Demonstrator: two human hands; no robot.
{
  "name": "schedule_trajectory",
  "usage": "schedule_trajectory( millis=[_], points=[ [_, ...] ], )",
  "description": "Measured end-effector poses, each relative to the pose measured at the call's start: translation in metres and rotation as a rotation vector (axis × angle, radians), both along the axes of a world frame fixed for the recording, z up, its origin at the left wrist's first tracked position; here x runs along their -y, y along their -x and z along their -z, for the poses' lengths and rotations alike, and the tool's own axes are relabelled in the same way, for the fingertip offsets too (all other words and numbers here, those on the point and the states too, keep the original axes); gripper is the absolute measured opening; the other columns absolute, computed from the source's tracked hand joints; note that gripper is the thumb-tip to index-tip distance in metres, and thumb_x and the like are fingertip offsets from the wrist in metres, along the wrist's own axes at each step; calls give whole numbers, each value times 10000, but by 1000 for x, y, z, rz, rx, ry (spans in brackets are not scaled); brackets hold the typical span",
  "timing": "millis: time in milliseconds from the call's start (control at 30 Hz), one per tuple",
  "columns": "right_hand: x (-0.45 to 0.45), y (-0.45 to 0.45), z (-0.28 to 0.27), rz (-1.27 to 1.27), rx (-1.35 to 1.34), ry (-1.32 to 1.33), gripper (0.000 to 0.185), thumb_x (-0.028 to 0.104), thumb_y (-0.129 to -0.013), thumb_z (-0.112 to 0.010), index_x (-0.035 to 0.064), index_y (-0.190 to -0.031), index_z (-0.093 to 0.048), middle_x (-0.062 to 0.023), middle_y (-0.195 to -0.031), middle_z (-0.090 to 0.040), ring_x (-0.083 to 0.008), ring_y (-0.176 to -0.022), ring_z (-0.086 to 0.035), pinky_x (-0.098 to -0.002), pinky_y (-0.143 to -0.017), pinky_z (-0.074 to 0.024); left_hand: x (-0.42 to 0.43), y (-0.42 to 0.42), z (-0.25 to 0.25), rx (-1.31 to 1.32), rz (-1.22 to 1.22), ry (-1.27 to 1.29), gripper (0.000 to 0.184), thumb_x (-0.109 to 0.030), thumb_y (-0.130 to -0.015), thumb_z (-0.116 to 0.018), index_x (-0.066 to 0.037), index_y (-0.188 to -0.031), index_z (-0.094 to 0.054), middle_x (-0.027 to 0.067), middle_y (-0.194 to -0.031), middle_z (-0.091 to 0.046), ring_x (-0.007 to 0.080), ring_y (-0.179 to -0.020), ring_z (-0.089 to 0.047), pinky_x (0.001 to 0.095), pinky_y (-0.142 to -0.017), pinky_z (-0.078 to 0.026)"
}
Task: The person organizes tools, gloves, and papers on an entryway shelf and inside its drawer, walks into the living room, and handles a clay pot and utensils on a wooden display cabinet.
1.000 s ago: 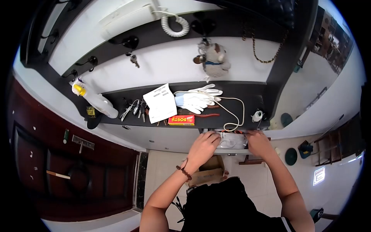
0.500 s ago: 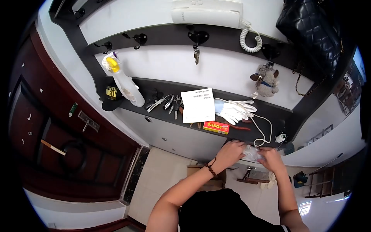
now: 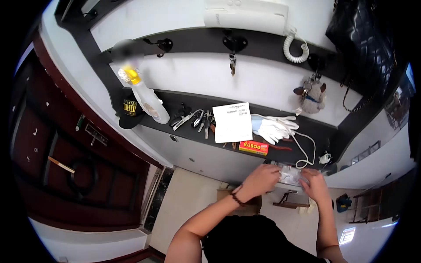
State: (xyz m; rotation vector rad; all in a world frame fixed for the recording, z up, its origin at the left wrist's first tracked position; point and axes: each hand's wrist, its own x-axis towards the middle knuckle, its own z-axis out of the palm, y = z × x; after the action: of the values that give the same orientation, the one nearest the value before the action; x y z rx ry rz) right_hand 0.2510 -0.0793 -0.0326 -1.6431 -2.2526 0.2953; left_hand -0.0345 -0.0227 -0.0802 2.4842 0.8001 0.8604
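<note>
A crumpled clear plastic bag lies between my two hands, at an open drawer just below the shelf's front edge. My left hand, with a dark beaded bracelet at the wrist, has its fingers closed at the bag's left side. At the right side of the bag, the bent fingers of my right hand pinch its edge. What is inside the bag is too small to make out.
On the dark shelf are a spray bottle, a black cap, keys, a white leaflet, white gloves, a red-yellow box and a white cable. A plush keyring and black handbag hang above.
The view has shifted, so the shelf and its things appear farther right. My hands remain at the bag, slightly farther apart, and more of the bag shows between them.
</note>
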Motion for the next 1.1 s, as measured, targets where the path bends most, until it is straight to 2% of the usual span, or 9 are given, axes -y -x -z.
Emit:
schedule_trajectory(
  millis=[100, 200, 233, 333, 500, 567, 700, 867, 1100],
  points=[
    [9, 17, -21, -1, -47, -153, 246, 118, -884, -834, -18, -1085, -799, -173, -1193, -805, -407, -1104, -738, -485, -1014, -566, -1, 52, -13, 162, -215, -73, 108, -105, -944, -798, -55, -1037, -774, 109, -1182, -769, 334, -1119, -727, 460, -995, -569],
    [12, 39, -37, -37, -100, -195, 209, 98, -884, -839, -10, -1057, -794, -160, -1157, -807, -369, -1062, -739, -458, -965, -572, -19, 93, -23, 272, -489, -130, 229, -38, -899, -845, -19, -1114, -769, 147, -1146, -755, 372, -1058, -729, 450, -932, -605],
    [7, 48, -44, -31, -91, -203, 209, 98, -884, -839, -10, -1057, -794, -160, -1157, -807, -369, -1062, -739, -458, -965, -572, -26, 100, -26, 283, -481, -135, 229, -38, -899, -845, -19, -1114, -769, 147, -1146, -755, 372, -1058, -729, 450, -932, -605],
    [-10, 81, -61, -163, -224, -217, 202, 93, -898, -837, -4, -1068, -789, -153, -1136, -799, -356, -1015, -741, -435, -922, -575, -35, 113, -27, 184, -483, -79, 405, -55, -896, -855, -18, -1279, -729, 164, -1234, -731, 385, -1150, -695, 456, -988, -585],
    [-58, 121, -52, -260, -192, -268, 288, 125, -904, -837, -6, -1152, -772, -172, -1195, -780, -384, -1056, -741, -467, -936, -587, -46, 104, -9, 164, -504, -102, 463, -76, -883, -862, -11, -1315, -709, 171, -1270, -734, 393, -1176, -687, 476, -1036, -563],
    [-76, 136, -43, -197, -235, -168, 336, 141, -891, -843, -11, -1179, -757, -189, -1201, -769, -407, -1087, -734, -481, -975, -584, -52, 104, -1, 165, -488, -128, 507, -61, -843, -866, -2, -1319, -704, 186, -1281, -740, 398, -1185, -687, 492, -1037, -559],
    [-102, 152, -26, -211, -177, -127, 382, 58, -814, -870, -18, -1155, -715, -205, -1163, -733, -438, -1058, -720, -485, -924, -587, -57, 98, -1, 188, -494, -141, 482, -68, -831, -861, -26, -1279, -687, 157, -1237, -732, 391, -1111, -679, 496, -990, -557],
    [-104, 154, -19, -151, -247, -52, 347, 9, -812, -853, -5, -1114, -684, -206, -1092, -709, -432, -986, -708, -494, -844, -565, -48, 95, -9, 155, -494, -38, 405, -62, -892, -811, -34, -1271, -673, 120, -1295, -680, 355, -1179, -625, 465, -1038, -533],
    [-60, 128, -67, -220, -314, -174, 342, -37, -827, -829, -21, -1119, -653, -208, -1126, -698, -422, -973, -706, -449, -844, -572, -32, 86, -48, 298, -344, -111, 389, -89, -900, -818, -27, -1255, -670, 124, -1262, -654, 355, -1154, -632, 463, -1024, -530]
  ],
)
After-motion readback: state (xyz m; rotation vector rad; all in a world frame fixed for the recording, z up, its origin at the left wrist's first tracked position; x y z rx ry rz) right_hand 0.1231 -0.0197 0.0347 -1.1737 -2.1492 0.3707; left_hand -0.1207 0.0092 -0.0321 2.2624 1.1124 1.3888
